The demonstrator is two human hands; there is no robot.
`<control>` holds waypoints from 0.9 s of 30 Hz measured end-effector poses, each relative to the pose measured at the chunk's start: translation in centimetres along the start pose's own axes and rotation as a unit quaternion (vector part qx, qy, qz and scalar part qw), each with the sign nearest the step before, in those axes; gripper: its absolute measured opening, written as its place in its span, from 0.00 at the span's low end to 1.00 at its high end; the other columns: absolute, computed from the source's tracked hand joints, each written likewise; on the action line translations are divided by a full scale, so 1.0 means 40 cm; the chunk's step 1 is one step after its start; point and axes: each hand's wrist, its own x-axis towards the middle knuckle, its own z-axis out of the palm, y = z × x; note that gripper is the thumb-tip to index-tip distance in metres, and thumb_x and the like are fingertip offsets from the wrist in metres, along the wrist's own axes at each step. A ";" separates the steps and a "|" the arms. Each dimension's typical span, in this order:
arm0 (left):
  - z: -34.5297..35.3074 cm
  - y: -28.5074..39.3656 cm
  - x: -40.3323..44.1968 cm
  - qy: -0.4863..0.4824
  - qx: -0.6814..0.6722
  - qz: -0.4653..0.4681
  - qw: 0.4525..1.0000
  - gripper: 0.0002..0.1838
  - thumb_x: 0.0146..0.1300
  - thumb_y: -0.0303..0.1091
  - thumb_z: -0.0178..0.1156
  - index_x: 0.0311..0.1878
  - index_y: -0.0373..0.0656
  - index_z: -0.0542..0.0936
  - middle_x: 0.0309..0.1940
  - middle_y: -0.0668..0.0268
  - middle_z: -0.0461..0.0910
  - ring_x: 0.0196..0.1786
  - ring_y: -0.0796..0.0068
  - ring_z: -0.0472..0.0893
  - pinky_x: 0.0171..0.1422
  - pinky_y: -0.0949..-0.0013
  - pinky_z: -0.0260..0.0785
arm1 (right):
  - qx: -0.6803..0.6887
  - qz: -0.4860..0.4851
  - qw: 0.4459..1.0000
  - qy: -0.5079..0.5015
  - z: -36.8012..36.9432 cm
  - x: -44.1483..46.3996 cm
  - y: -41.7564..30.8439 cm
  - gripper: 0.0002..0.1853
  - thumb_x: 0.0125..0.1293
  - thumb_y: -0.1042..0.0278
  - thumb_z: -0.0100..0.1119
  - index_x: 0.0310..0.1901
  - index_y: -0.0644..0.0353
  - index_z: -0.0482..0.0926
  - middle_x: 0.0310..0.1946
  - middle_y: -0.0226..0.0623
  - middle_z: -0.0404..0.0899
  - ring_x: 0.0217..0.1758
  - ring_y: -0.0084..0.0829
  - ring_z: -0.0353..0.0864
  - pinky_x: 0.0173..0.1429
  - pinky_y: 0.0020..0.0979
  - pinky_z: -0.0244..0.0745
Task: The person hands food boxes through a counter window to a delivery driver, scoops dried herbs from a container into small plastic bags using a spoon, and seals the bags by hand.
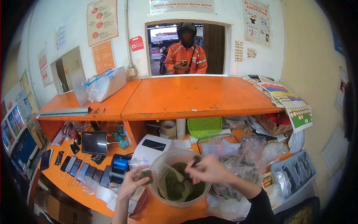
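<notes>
My left hand (133,180) is closed on a small clear plastic bag with a green filling (147,175), just left of a white plastic tub (203,199). My right hand (209,170) grips a black-handled spoon (196,161) over the tub, and its dark bowl dips toward the contents. Inside the tub lies a dark green, finely chopped or paste-like mass (172,180), with a clear plastic liner around part of it. What the green stuff is, I cannot tell.
Behind the tub stands a white printer-like machine (152,146). Clear plastic bags (242,164) crowd the right, beside a grey cutlery tray (294,175). Phones, a tablet (94,143) and cables lie left. Beyond the orange counter (194,93), a helmeted person (186,56) stands at the window.
</notes>
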 end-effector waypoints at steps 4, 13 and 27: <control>0.033 0.011 0.016 0.008 -0.030 -0.002 1.000 0.21 0.57 0.17 0.56 0.55 0.30 0.68 0.44 0.50 0.78 0.49 0.65 0.78 0.55 0.66 0.71 | -0.073 0.024 0.993 -0.094 0.082 0.066 0.060 0.17 0.62 0.61 0.57 0.37 0.73 0.76 0.21 0.40 0.79 0.18 0.27 0.79 0.24 0.24 0.73; 0.054 0.025 -0.026 0.074 -0.017 0.054 0.996 0.14 0.58 0.17 0.54 0.49 0.28 0.72 0.42 0.48 0.79 0.46 0.61 0.80 0.52 0.62 0.74 | -0.442 -0.206 0.795 0.360 -0.163 0.196 0.089 0.19 0.52 0.77 0.55 0.49 0.58 0.75 0.30 0.41 0.68 0.34 0.36 0.69 0.39 0.34 0.62; 0.068 0.178 0.204 0.185 0.090 0.284 0.937 0.12 0.60 0.25 0.54 0.46 0.32 0.73 0.41 0.56 0.79 0.42 0.70 0.79 0.47 0.71 0.72 | -0.700 0.209 0.605 0.316 -0.636 0.585 0.386 0.33 0.63 0.69 0.45 0.68 0.32 0.51 0.36 0.35 0.72 0.44 0.31 0.69 0.56 0.39 0.54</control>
